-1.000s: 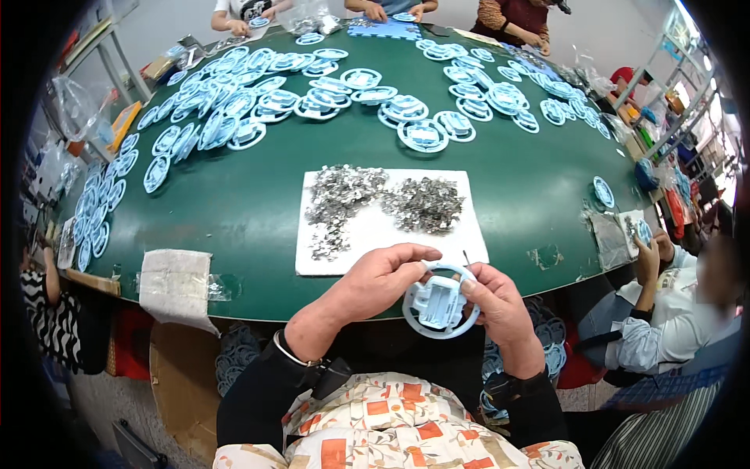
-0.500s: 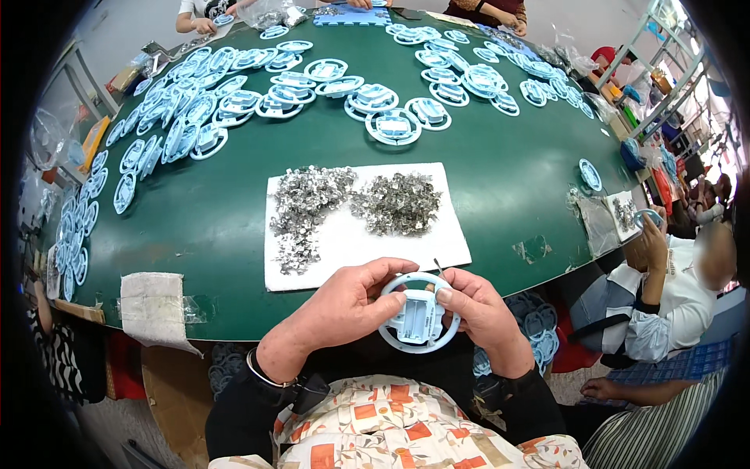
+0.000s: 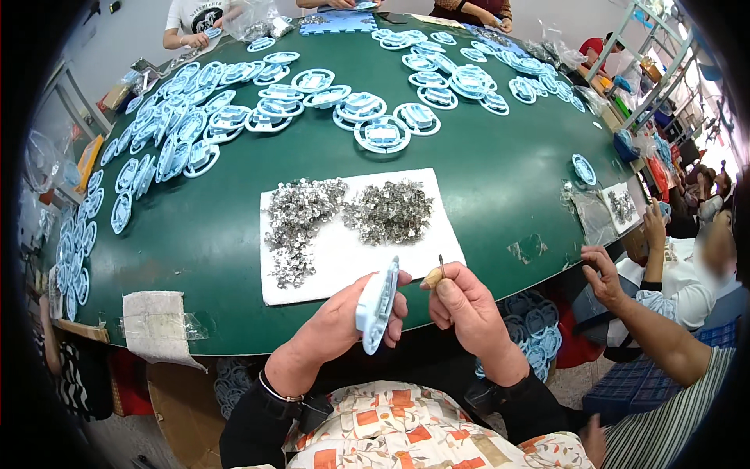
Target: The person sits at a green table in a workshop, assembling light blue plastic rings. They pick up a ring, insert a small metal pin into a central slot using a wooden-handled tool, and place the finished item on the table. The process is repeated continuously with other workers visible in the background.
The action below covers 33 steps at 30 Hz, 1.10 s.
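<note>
My left hand [image 3: 332, 322] is closed on a light-blue plastic steering-wheel-shaped part [image 3: 378, 305], turned almost edge-on. My right hand [image 3: 469, 313] pinches a thin dark metal-tipped tool [image 3: 441, 266] that points up between thumb and forefinger. Something tan shows at that forefinger's tip; whether it is a finger cover or the tool's handle I cannot tell. The tool and the wheel part are apart. Just beyond my hands, a white sheet [image 3: 336, 285] bears two heaps of small shiny metal clips, a left heap [image 3: 301, 227] and a right heap [image 3: 389, 211].
Many light-blue wheel parts [image 3: 383, 134] lie across the far and left sides of the green table [image 3: 484, 195]. A pale cloth [image 3: 156, 324] hangs over the near left edge. A co-worker's hand [image 3: 605, 275] reaches in from the right; other people sit around the table.
My right hand has come off the wheel part and moved slightly right with the tool. My left hand has turned the part from face-up to edge-on. The neighbour's arm at the right has risen.
</note>
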Each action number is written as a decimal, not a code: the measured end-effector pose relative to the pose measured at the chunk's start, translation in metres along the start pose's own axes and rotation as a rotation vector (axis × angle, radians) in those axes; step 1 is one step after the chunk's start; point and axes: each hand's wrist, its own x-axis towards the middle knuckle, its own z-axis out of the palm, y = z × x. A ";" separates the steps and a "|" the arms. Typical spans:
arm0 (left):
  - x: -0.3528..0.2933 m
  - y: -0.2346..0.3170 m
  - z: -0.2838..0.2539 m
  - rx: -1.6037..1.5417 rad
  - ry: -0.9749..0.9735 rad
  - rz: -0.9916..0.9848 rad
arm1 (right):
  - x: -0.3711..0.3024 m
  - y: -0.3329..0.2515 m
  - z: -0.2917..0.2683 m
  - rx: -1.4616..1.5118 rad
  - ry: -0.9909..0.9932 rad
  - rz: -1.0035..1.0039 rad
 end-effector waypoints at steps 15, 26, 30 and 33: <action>-0.009 -0.020 -0.006 -0.258 -0.036 -0.011 | 0.016 0.009 0.026 -0.356 0.131 0.035; -0.013 0.000 -0.012 -0.263 0.224 -0.012 | 0.019 -0.008 -0.016 -0.465 0.132 0.146; -0.015 0.001 -0.028 -0.123 0.283 0.082 | 0.028 -0.003 -0.026 -0.963 0.216 -0.168; -0.013 0.000 -0.030 0.040 0.378 0.087 | 0.037 -0.012 -0.017 -1.140 0.283 -0.193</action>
